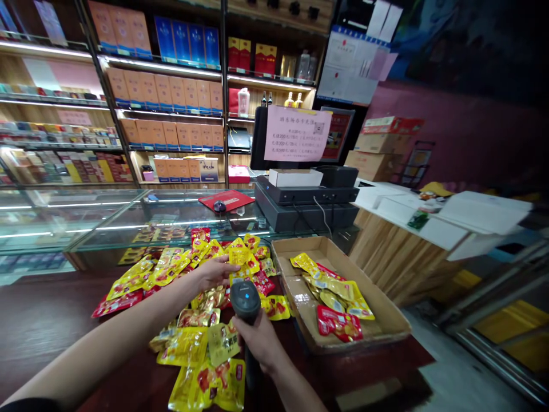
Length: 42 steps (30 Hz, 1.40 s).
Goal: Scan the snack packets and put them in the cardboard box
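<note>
My right hand (pixel 261 342) is wrapped round the handle of a dark barcode scanner (pixel 245 298), which has a small blue light on its head. Just beyond the scanner, my left hand (pixel 214 271) pinches a yellow snack packet (pixel 242 258) by its left edge. Under and around both hands lies a heap of shiny yellow, gold and red snack packets (pixel 171 266). To the right stands a shallow cardboard box (pixel 295 297) with several yellow and red packets (pixel 338 323) inside it.
A glass display counter (pixel 115 220) runs behind the heap, with a red mouse pad (pixel 234 200) on it. A monitor (pixel 257 137) bearing a pink notice stands above a black cash drawer (pixel 300 216). Shelves of boxed goods (pixel 171 94) line the back wall.
</note>
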Motion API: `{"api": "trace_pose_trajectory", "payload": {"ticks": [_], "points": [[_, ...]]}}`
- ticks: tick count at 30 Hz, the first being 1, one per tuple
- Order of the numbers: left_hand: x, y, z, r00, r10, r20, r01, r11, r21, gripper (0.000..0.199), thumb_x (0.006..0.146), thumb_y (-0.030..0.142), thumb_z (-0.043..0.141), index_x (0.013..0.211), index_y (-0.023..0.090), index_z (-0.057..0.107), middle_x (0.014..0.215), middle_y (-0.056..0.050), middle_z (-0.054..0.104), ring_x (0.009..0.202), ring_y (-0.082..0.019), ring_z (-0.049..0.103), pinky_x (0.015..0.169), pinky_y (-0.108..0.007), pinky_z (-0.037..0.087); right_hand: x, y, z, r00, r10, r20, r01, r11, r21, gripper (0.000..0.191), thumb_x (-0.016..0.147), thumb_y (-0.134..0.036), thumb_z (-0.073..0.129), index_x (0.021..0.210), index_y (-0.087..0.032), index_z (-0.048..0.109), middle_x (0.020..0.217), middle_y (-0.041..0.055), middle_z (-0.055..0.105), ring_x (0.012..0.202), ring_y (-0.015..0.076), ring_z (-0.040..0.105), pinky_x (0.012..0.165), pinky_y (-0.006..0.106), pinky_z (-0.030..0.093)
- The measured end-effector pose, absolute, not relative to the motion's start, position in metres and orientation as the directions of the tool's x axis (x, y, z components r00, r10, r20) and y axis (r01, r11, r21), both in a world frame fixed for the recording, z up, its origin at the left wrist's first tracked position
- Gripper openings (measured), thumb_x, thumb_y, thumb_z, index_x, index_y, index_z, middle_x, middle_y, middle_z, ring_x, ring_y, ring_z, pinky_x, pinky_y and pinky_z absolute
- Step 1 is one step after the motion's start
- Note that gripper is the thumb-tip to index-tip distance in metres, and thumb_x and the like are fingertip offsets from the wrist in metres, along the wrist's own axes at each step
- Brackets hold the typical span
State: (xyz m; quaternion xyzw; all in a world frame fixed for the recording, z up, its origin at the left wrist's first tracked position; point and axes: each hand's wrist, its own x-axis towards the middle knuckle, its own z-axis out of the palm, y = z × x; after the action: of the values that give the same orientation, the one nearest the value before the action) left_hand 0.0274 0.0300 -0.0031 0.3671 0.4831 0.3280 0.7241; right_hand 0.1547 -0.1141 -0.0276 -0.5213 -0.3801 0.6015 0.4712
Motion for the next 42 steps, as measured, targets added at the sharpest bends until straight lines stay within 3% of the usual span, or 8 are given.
{"api": "trace_pose_trajectory", "payload": {"ticks": [5,9,13,17,22,27,34,42], "points": [[0.027,0.028,-0.004,0.361,0.837,-0.411,-0.108,0.475,0.873,0.045,0.053,0.016,0.084,0.09,0.02,0.057,0.076,-0.001,0.066,0.065,-0.015,0.063,0.057,-0.025,0.051,0.153,-0.115,-0.03,0.009,0.956,-0.293,-0.193,-0.286,-0.939,0.023,0.063,-0.031,0.068,0.072,-0.02,0.05,0.041,-0.0091,0.046,0.035,0.0084,0.039,0.038,0.021,0.034],[0.028,0.025,-0.001,0.343,0.829,-0.441,-0.096,0.498,0.862,0.044,0.054,0.014,0.083,0.086,0.019,0.054,0.071,0.002,0.065,0.058,-0.012,0.061,0.054,-0.022,0.05,0.156,-0.117,-0.026,0.007,0.964,-0.267,-0.202,-0.26,-0.944,0.021,0.063,-0.031,0.069,0.069,-0.018,0.054,0.045,-0.0063,0.05,0.038,0.0089,0.041,0.04,0.022,0.034],[0.03,0.014,0.006,0.417,0.789,-0.452,-0.096,0.533,0.841,0.037,0.058,0.017,0.082,0.083,0.019,0.054,0.071,0.002,0.065,0.055,-0.011,0.061,0.051,-0.02,0.05,0.172,-0.117,-0.014,0.159,0.97,-0.186,-0.245,-0.144,-0.959,0.026,0.057,-0.028,0.076,0.077,-0.015,0.064,0.072,0.002,0.068,0.062,0.0143,0.058,0.06,0.025,0.046],[0.04,-0.003,0.019,0.543,0.699,-0.465,-0.09,0.599,0.796,0.03,0.068,0.027,0.075,0.089,0.016,0.057,0.081,-0.005,0.069,0.072,-0.018,0.067,0.069,-0.03,0.056,0.197,-0.116,-0.002,0.233,0.963,-0.134,-0.342,-0.048,-0.939,0.033,0.059,-0.031,0.077,0.087,-0.015,0.068,0.087,0.004,0.071,0.083,0.0196,0.063,0.078,0.029,0.048],[0.07,-0.02,0.043,0.761,0.509,-0.403,-0.073,0.684,0.725,0.042,0.08,0.048,0.059,0.1,0.011,0.061,0.097,-0.014,0.069,0.091,-0.024,0.067,0.083,-0.034,0.051,0.231,-0.119,0.014,0.259,0.94,-0.223,-0.498,-0.068,-0.865,0.039,0.056,-0.028,0.079,0.091,-0.017,0.069,0.09,0.0048,0.072,0.084,0.0211,0.065,0.077,0.03,0.05],[0.119,-0.013,0.067,0.843,0.404,-0.356,-0.047,0.714,0.698,0.059,0.083,0.059,0.045,0.109,0.008,0.057,0.104,-0.019,0.066,0.099,-0.027,0.064,0.086,-0.037,0.048,0.277,-0.121,0.032,0.342,0.927,-0.154,-0.527,0.054,-0.848,0.037,0.057,-0.028,0.079,0.092,-0.016,0.07,0.1,0.0068,0.071,0.101,0.0238,0.062,0.085,0.03,0.048],[0.183,0.001,0.07,0.802,0.454,-0.388,-0.057,0.704,0.708,0.076,0.078,0.066,0.045,0.126,0.006,0.045,0.12,-0.023,0.055,0.104,-0.031,0.059,0.091,-0.046,0.044,0.329,-0.134,0.029,0.559,0.815,-0.151,-0.482,0.172,-0.859,0.036,0.057,-0.028,0.079,0.09,-0.018,0.07,0.097,0.0056,0.071,0.102,0.0235,0.062,0.088,0.031,0.048],[0.147,-0.005,0.063,0.766,0.488,-0.419,-0.075,0.714,0.696,0.071,0.079,0.065,0.044,0.119,0.007,0.05,0.113,-0.02,0.059,0.101,-0.03,0.06,0.094,-0.046,0.041,0.314,-0.141,0.021,0.438,0.886,-0.149,-0.53,0.121,-0.839,0.034,0.06,-0.024,0.077,0.093,-0.017,0.07,0.107,0.0067,0.069,0.114,0.0265,0.056,0.096,0.034,0.045]]}}
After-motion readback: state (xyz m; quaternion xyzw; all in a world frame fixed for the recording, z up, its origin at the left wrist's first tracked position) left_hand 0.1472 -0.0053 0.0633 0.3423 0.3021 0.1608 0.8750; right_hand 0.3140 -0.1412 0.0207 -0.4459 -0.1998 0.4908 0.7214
